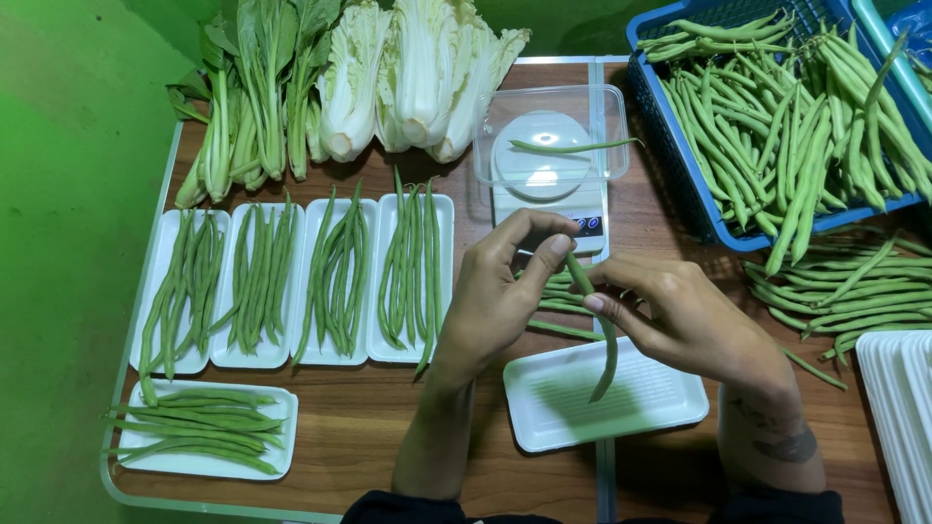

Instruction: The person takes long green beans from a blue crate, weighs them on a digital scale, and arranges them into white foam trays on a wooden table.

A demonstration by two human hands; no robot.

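The left hand (500, 291) and the right hand (680, 315) meet over the middle of the desk (388, 417), both pinched on one long green bean (600, 325): the left thumb and fingers clamp its upper end, the right fingers grip it a little lower, and the rest of the bean hangs down over an empty white foam tray (602, 398) lying just below the hands. A few loose beans (558, 291) lie on the desk behind the hands. Beyond them stands a small kitchen scale (549, 199) carrying a clear plastic tub (551, 136) with a single bean in it. To the left, four white trays (291, 281) filled with beans sit side by side, and a fifth filled tray (204, 430) lies nearer the desk edge. Leafy greens (252, 97) and pale cabbages (417, 73) rest at the far side. On the right, a blue basket (680, 165) holds many beans, a heap of beans (845, 291) lies beside it, and a stack of empty trays (898, 417) stands at the right edge.
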